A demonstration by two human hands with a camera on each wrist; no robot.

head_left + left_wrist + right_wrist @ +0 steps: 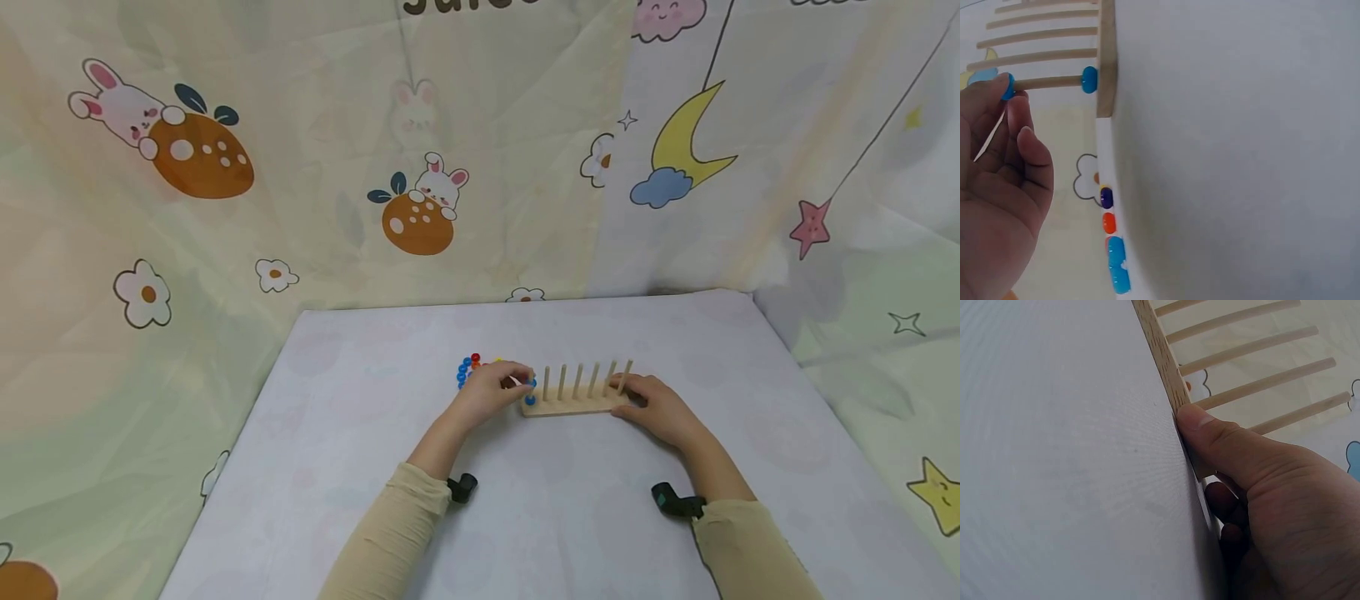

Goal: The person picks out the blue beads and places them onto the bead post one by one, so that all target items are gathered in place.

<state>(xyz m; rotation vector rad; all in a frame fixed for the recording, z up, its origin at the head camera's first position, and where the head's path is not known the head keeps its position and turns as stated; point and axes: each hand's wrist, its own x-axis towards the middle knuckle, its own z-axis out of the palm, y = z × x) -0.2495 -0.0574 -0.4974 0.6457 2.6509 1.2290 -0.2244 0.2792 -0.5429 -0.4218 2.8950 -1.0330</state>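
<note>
A wooden peg board (573, 408) with a row of upright pegs stands on the table. My left hand (491, 389) pinches a blue bead (1008, 86) between thumb and fingers at the top of the leftmost peg (1047, 82). Lower on that same peg, a second blue bead (1089, 80) sits against the base. The other pegs in view carry no beads. At the board's right end, my right hand (663, 410) grips the base (1175, 387), its thumb on the front face. The fingers behind the base are partly hidden.
Loose beads, several of them blue (462, 373) plus a red one (476, 357), lie behind my left hand, which covers part of the group. The white-covered table (555, 517) reaches back to a printed cloth backdrop (315, 167).
</note>
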